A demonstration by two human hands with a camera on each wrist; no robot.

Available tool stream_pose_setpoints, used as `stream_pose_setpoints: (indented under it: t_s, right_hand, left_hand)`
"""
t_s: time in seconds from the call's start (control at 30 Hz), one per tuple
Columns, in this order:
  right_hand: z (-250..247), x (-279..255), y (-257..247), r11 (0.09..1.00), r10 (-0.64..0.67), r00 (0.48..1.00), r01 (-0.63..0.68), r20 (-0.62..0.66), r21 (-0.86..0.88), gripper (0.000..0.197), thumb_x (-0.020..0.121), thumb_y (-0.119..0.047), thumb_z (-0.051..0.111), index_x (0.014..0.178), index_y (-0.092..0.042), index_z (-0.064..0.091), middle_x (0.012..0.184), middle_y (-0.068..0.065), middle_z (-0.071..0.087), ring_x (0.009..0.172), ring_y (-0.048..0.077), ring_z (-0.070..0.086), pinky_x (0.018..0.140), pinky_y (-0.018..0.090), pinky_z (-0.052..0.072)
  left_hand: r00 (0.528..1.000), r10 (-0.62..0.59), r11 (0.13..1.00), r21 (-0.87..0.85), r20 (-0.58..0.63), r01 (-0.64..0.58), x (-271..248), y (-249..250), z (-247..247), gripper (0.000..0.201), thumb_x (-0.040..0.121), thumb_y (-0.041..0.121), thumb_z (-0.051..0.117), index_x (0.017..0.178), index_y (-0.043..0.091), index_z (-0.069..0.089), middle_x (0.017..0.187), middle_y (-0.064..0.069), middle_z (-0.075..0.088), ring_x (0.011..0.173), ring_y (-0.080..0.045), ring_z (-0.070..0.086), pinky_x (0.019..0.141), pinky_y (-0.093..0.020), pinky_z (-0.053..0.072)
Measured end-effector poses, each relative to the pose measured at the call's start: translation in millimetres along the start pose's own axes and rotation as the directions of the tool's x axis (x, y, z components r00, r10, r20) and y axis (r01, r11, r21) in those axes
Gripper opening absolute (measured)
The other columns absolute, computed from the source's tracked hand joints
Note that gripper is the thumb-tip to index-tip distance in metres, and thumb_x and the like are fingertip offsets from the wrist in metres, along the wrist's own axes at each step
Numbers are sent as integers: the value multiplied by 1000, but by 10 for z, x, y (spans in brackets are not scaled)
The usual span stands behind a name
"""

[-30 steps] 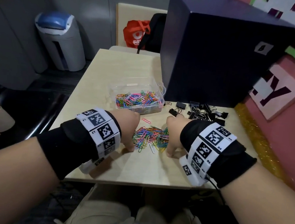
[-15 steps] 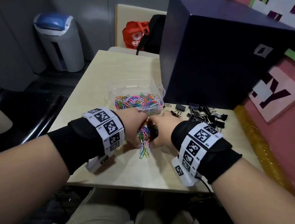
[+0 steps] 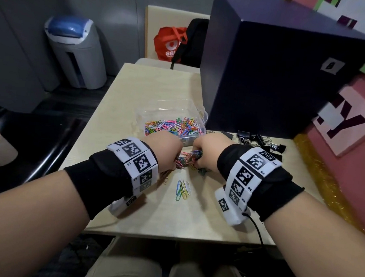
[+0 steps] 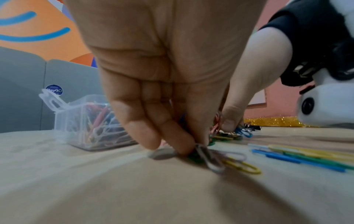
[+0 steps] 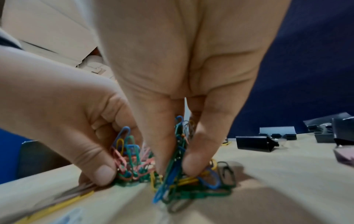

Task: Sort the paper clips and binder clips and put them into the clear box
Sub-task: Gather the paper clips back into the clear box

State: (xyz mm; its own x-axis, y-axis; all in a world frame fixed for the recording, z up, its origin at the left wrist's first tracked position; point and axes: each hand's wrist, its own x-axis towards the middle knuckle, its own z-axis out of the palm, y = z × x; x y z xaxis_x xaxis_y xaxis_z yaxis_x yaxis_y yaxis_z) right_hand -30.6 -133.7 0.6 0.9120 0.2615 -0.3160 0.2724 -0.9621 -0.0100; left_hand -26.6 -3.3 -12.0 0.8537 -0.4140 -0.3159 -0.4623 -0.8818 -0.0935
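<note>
Two hands: left hand [image 3: 165, 152] and right hand [image 3: 206, 153] each clutching paper clips [image 3: 186, 159], frame centre. One clear box [image 3: 172, 115]. About six loose clips [image 3: 183, 189] lower centre. Binder clips [image 3: 262, 141] right, uncountable. Pale wood table [image 3: 150, 87]; grey bin [image 3: 75, 51] upper left.

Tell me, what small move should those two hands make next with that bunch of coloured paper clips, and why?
Probably lift the bunch and carry it forward over the clear plastic box. The left hand and right hand both pinch the gathered coloured paper clips just in front of the box, which is open and already holds clips. A few loose paper clips lie behind on the wooden table for a later pass.
</note>
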Motion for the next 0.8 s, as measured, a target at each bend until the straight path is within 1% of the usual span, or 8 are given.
stream_pose_setpoints:
  t_s: [0.1, 0.27, 0.37, 0.47, 0.57, 0.67, 0.73, 0.8]
  right_hand:
    - [-70, 1, 33, 998, 20, 999, -17, -47, 65, 24, 86, -29, 66, 108, -17, 65, 93, -1, 57, 92, 19, 57, 70, 24, 38]
    - [-159, 37, 97, 970, 39, 982, 8, -187, 243, 22, 84, -28, 70, 102, -17, 66, 88, -2, 56, 85, 17, 52, 70, 22, 36]
    - [-179, 112, 108, 907, 112, 952, 19, -285, 421, 16, 82, -25, 72, 95, -20, 67, 89, -1, 61, 83, 17, 55, 70, 21, 38]
    - [-151, 227, 52, 841, 193, 903, 49, -383, 539, 9, 82, -25, 71, 85, -24, 63, 92, 0, 65, 86, 18, 59, 75, 25, 47]
    - [-106, 350, -16, 810, 238, 881, 52, -409, 584, 12, 83, -27, 69, 94, -24, 67, 102, 2, 67, 96, 20, 62, 87, 29, 50]
    - [-88, 388, -33, 837, 193, 927, 15, -321, 547, 28, 88, -28, 64, 116, -26, 62, 117, -1, 64, 107, 19, 60, 97, 32, 48]
    - [-105, 360, 2, 884, 174, 927, 1, -332, 467, 30, 91, -25, 59, 121, -25, 59, 122, 1, 59, 108, 20, 59, 95, 29, 47]
    - [-145, 284, 48, 900, 188, 919, -21, -346, 435, 24, 92, -23, 55, 115, -24, 60, 121, 4, 54, 101, 21, 58, 89, 27, 44]
  left_hand:
    - [1000, -14, 998, -59, -21, 12, -13, -53, -26, 23, 87, 31, 64, 98, 11, 67, 82, -2, 57, 77, -22, 52, 67, -30, 42]
    - [996, -41, 979, -204, -74, 25, -53, -243, -132, 16, 85, 29, 68, 77, 18, 59, 77, 0, 71, 72, -17, 55, 65, -24, 38]
    - [982, -102, 968, -243, -157, 61, -63, -369, -244, 19, 84, 32, 68, 86, 13, 67, 81, -3, 69, 73, -21, 55, 64, -25, 38]
    - [952, -192, 948, -297, -237, 117, -23, -455, -324, 26, 85, 34, 67, 97, 11, 69, 83, -4, 62, 78, -23, 54, 66, -26, 36]
    - [931, -253, 925, -347, -263, 153, 51, -496, -325, 33, 86, 39, 67, 106, 13, 70, 99, -4, 69, 93, -24, 63, 75, -29, 43]
    - [926, -276, 907, -388, -258, 162, 86, -512, -264, 41, 85, 40, 68, 117, 15, 64, 112, -2, 68, 106, -21, 61, 87, -30, 45]
    - [923, -263, 912, -385, -279, 144, 54, -491, -240, 36, 85, 37, 67, 115, 18, 63, 111, -1, 67, 105, -22, 60, 84, -29, 44]
    - [931, -219, 930, -351, -291, 109, -10, -438, -228, 22, 84, 32, 66, 103, 20, 65, 101, -1, 67, 99, -22, 60, 75, -26, 41]
